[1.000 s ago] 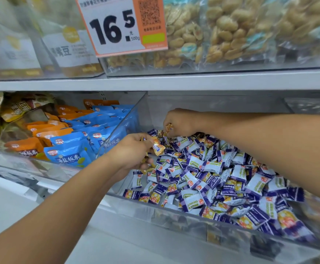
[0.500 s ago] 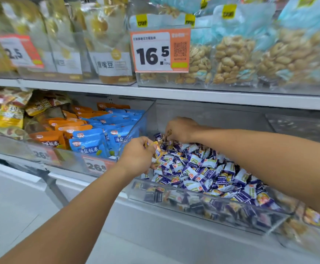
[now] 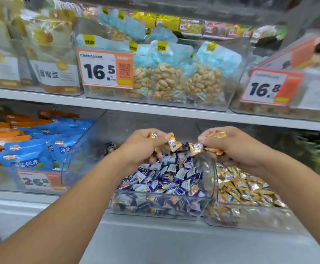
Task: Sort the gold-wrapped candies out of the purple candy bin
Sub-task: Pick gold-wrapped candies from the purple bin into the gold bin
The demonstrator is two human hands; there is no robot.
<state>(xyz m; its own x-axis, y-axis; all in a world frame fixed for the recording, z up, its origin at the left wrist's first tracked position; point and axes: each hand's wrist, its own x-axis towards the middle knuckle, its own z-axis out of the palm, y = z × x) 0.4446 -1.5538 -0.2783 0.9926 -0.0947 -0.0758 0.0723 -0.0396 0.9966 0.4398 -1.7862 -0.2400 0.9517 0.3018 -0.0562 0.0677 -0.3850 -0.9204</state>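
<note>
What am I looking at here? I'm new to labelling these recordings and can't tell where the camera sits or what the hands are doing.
There is no machine: a person works with bare hands, and the one camera is worn on their head, looking forward and down at a shop shelf. The left hand and the right hand each grip a few gold candies, raised over two clear bins. The purple bin in the middle is full of purple-wrapped candies. The gold bin to its right holds gold ones. The right hand hangs over the gold bin; the left is over the purple one. Blue packets lie to the left, and bags of nuts with price tags stand on the shelf above.
</note>
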